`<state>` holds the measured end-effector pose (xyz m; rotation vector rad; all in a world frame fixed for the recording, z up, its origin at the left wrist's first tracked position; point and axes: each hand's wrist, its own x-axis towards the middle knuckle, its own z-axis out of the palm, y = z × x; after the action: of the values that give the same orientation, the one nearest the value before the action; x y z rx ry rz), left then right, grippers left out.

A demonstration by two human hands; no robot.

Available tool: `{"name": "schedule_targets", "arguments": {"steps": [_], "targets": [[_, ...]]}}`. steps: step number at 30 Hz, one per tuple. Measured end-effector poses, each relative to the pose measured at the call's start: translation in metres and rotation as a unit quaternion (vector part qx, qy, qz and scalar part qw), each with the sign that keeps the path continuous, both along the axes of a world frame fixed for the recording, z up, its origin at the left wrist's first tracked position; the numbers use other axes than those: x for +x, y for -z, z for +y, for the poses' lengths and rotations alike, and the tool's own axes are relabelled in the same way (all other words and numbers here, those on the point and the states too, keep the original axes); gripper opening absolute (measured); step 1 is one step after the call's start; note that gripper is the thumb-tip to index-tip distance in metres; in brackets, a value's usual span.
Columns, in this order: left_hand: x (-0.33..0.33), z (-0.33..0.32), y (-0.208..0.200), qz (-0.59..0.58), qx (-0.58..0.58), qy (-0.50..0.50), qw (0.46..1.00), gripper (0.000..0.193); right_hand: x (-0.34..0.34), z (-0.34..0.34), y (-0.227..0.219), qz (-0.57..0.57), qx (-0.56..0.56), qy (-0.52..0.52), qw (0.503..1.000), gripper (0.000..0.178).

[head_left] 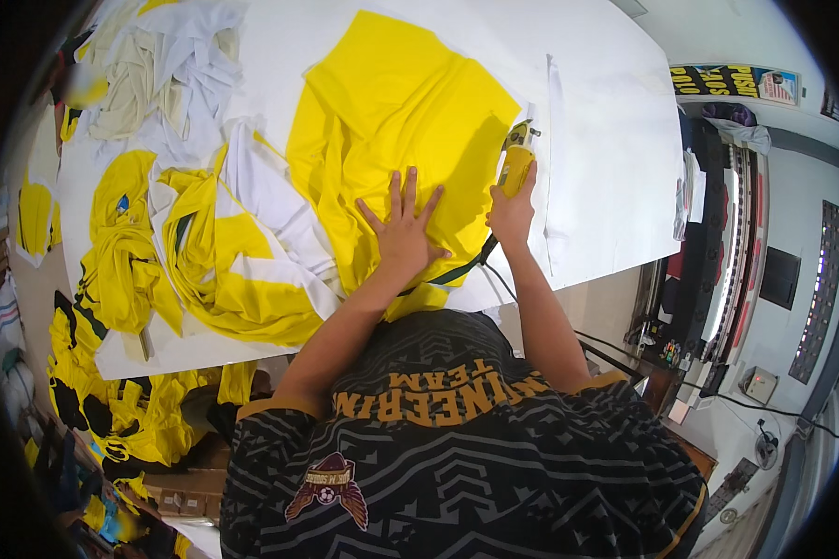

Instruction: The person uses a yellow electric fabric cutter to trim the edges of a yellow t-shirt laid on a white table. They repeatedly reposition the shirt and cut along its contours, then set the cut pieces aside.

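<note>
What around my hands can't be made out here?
All in the head view:
- Yellow cloth beneath the left hand: covered by that hand.
- Lower grip of the cutter: wrapped by the right hand.
- Cutter's blade edge: too small.
- Cord's full run: lost behind the right forearm.

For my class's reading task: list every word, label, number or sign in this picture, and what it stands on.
Black patterned shirt: large orange lettering, legible, wording not copied here.
Winged badge on it: lettering too small to read surely.
Yellow sign at upper right: bold black lettering, not copied.
Yellow tool in the right hand: any marking is too small to read.
</note>
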<state>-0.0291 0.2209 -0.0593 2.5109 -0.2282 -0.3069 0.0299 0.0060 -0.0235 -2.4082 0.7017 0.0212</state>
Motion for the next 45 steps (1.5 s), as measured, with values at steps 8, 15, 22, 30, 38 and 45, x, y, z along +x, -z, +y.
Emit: {"name": "schedule_targets", "arguments": {"steps": [8,15,22,30,38,45], "targets": [[0.000,0.002,-0.006,0.018,0.006,0.004,1.000,0.131,0.051,0.012,-0.025,0.014,0.051,0.062,0.997,0.105],[0.006,-0.002,-0.015,0.064,0.047,0.026,0.997,0.135,0.132,-0.054,0.008,-0.033,0.036,0.072,0.996,0.108],[0.004,0.055,-0.015,0.018,0.258,0.006,0.966,0.125,0.077,-0.090,0.001,0.002,-0.030,-0.045,0.999,0.104],[0.008,0.024,-0.048,0.071,0.152,0.044,0.985,0.102,-0.189,-0.113,-0.045,0.054,0.022,-0.199,0.978,0.101],[-0.010,-0.024,-0.007,0.019,0.091,0.043,0.995,0.102,-0.206,-0.137,-0.042,0.088,0.040,-0.214,0.972,0.099],[-0.059,-0.009,-0.020,0.025,0.072,0.111,0.991,0.093,-0.181,-0.125,-0.040,0.076,0.069,-0.220,0.970,0.097]]}}
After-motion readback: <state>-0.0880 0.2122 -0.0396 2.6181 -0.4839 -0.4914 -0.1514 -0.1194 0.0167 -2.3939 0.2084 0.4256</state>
